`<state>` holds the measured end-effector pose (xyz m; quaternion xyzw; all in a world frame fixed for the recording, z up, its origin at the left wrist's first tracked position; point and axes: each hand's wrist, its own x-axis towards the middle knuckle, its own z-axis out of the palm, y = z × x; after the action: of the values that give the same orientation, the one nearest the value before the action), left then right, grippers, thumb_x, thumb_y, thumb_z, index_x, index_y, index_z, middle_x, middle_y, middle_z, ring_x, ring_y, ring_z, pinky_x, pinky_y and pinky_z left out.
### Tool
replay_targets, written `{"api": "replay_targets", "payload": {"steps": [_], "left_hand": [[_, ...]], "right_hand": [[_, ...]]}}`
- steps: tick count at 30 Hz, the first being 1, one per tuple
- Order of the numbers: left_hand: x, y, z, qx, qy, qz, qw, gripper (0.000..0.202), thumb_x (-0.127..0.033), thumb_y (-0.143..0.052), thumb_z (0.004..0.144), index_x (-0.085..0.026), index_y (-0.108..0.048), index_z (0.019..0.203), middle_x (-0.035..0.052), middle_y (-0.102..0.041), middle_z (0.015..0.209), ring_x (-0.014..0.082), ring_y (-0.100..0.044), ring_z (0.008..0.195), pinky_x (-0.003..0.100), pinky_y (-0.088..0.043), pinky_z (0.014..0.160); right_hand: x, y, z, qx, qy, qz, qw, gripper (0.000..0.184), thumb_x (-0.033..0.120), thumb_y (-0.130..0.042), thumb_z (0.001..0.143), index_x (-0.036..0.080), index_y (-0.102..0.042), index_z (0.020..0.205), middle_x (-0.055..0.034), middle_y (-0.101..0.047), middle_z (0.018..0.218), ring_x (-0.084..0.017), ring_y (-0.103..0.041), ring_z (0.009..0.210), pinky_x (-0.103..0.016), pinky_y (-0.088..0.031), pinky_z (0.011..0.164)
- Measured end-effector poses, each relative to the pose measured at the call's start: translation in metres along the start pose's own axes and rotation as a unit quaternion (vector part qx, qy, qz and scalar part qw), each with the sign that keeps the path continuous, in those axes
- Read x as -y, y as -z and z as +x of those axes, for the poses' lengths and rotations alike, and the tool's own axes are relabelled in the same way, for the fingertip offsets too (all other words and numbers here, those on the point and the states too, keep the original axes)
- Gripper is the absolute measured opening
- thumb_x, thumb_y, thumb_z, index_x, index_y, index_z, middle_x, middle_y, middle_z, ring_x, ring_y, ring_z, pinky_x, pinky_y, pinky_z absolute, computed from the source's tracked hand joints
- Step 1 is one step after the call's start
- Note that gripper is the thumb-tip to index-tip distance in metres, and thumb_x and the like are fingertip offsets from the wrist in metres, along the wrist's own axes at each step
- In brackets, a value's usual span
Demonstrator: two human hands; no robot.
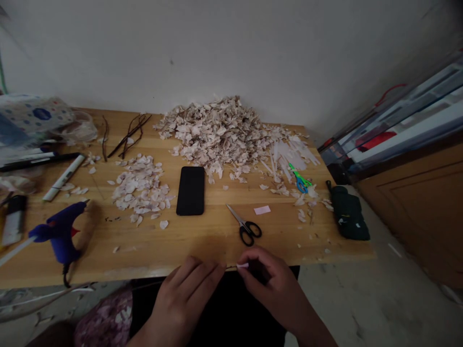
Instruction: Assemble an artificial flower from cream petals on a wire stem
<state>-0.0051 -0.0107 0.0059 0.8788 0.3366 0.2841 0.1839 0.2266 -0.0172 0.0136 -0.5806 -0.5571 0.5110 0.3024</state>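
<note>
At the table's front edge, my right hand [273, 279] pinches a small pale pink strip of paper [243, 265] between thumb and index finger. A thin dark twig-like piece [231, 267] runs from that strip toward my left hand [188, 291], whose fingers are bent and close together around its other end; their tips are partly hidden. Just beyond my right hand lie black-handled scissors [246, 229], blades pointing away to the left. A pale pink paper rectangle [262, 210] rests flat beside them. Left of the scissors is a black phone [190, 191].
A large heap of dry pale petals or flakes [217, 130] sits against the wall, a smaller pile [141, 185] left of the phone. A blue glue gun [61, 231], markers [64, 177] and dark twigs [130, 135] are leftward. Green-blue scissors [300, 178] and a dark green pouch [349, 212] lie right.
</note>
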Motion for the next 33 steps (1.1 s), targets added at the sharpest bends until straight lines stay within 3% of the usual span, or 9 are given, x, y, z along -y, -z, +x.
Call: {"api": "replay_targets", "payload": {"steps": [5,16,24,33], "left_hand": [[-0.001,0.001,0.0,-0.005,0.003,0.006,1.0,0.035,-0.017,-0.037,0.109,-0.007,-0.066,0.128,0.0146,-0.08,0.106,0.0262,-0.071,0.089,0.039,-0.064,0.075],[0.001,-0.006,-0.01,0.003,0.004,0.007,1.0,0.037,-0.014,-0.039,0.108,-0.007,-0.061,0.138,0.0157,-0.078,0.114,0.0287,-0.068,0.096,0.043,-0.062,0.081],[0.001,-0.006,-0.008,0.005,-0.003,0.022,1.0,0.039,-0.015,-0.037,0.109,-0.006,-0.061,0.138,0.0151,-0.079,0.114,0.0286,-0.068,0.095,0.042,-0.062,0.08],[-0.001,-0.004,-0.001,0.001,-0.011,0.048,0.999,0.036,-0.015,-0.038,0.109,-0.006,-0.066,0.129,0.0144,-0.081,0.108,0.0269,-0.071,0.089,0.04,-0.064,0.076]], "right_hand": [[-0.001,0.001,0.0,0.007,-0.015,0.016,1.0,0.008,0.033,-0.064,0.094,0.026,-0.067,0.097,0.0008,-0.071,0.094,-0.016,-0.067,0.089,-0.025,-0.054,0.079],[-0.001,0.001,0.001,0.01,0.004,0.007,1.0,0.006,0.029,-0.063,0.093,0.025,-0.066,0.092,0.0013,-0.069,0.088,-0.015,-0.065,0.082,-0.025,-0.052,0.075],[-0.002,0.001,-0.001,0.018,-0.037,0.037,0.998,0.011,0.035,-0.065,0.095,0.026,-0.067,0.099,0.0009,-0.07,0.094,-0.015,-0.067,0.089,-0.025,-0.053,0.08],[-0.002,-0.002,0.003,0.016,-0.022,0.025,0.999,0.008,0.032,-0.063,0.094,0.024,-0.066,0.092,0.0012,-0.069,0.087,-0.016,-0.066,0.082,-0.026,-0.052,0.075]]}}
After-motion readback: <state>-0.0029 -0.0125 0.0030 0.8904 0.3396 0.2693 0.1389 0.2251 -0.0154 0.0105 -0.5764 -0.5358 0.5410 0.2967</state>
